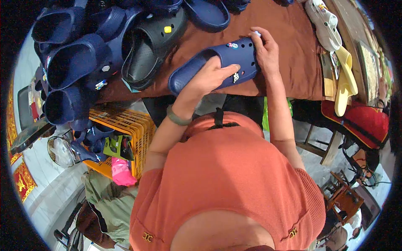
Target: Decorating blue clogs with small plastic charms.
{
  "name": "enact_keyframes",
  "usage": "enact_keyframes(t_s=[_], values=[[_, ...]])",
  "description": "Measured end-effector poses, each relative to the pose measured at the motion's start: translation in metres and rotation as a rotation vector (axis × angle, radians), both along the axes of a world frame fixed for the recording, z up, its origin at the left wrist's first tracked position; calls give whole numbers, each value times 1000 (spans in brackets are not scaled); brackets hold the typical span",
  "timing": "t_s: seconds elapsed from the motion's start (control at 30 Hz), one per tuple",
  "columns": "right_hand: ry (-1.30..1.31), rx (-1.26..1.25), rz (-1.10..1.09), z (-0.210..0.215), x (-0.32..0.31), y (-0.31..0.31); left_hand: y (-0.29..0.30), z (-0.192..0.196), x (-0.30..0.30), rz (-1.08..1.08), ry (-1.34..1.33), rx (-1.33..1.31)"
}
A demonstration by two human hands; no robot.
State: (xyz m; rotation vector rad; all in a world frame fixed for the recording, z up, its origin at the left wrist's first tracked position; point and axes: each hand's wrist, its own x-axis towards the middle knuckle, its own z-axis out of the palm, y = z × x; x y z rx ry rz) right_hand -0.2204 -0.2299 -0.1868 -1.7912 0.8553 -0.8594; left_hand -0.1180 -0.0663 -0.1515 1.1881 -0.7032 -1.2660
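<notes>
A navy blue clog point(182, 79) lies across the brown cloth in front of me, its toe to the right. My left hand point(211, 77) grips it, fingers inside the foot opening and thumb on the upper. On the upper sit a pink, white and blue charm point(232, 45) and a black-and-white charm point(235, 78); several holes there are bare. At the toe end my right hand point(267, 50) is closed, its fingertips pinching a small pale charm point(257, 34), whose shape is too small to make out.
A black clog point(144, 56) with a yellow charm stands left of the blue one. Several navy clogs point(77, 58) pile up at the far left. A white clog point(324, 25) and a yellow slipper point(345, 81) lie at the right edge. An orange crate point(142, 134) stands below, left.
</notes>
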Motion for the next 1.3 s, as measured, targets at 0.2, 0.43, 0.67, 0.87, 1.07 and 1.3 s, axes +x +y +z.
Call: enact_keyframes(t_s=[0.2, 0.43, 0.67, 0.87, 1.07, 1.3], values=[[203, -471, -29, 19, -19, -16, 2, -4, 0, -18, 31, -70], [277, -443, 1044, 56, 13, -23, 1, -6, -1, 10, 0, -7], [286, -215, 776, 43, 23, -7, 2, -8, 3, 25, -35, 2], [401, -575, 348, 29, 38, 22, 1, -14, 2, 38, -41, -39], [89, -401, 169, 17, 25, 4, 1, 3, -1, 42, -56, 56], [224, -244, -137, -7, -21, -46, -3, 2, -3, 147, -45, 68]])
